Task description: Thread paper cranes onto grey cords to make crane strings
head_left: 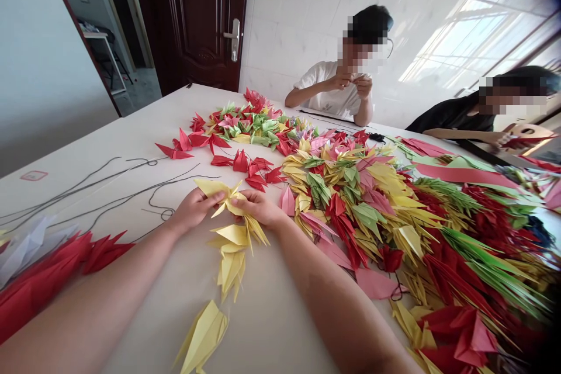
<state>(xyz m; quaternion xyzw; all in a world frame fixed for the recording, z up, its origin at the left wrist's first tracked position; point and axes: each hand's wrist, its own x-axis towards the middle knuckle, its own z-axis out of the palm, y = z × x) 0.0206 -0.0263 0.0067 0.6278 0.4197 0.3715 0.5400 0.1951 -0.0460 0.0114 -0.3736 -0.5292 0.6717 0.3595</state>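
Between my two hands, over the white table (149, 315), is a yellow folded paper crane (231, 200). My left hand (196, 208) pinches its left side, thumb on top. The fingers of my right hand (259, 208) close on its right side, near several pointed yellow tips. Below my hands, more yellow paper cranes (231, 269) trail toward me in a line; what joins them is hard to make out. One larger yellow crane (204, 333) lies at the near end. Red cranes (258, 170) rest just beyond my right hand.
A long heap of red, yellow, green and pink paper cranes (350, 187) spreads across the right side. Dark cords (118, 201) lie at left, near red folded paper (48, 274). Two people sit across the table, one in a white shirt (328, 90), one in black (456, 114).
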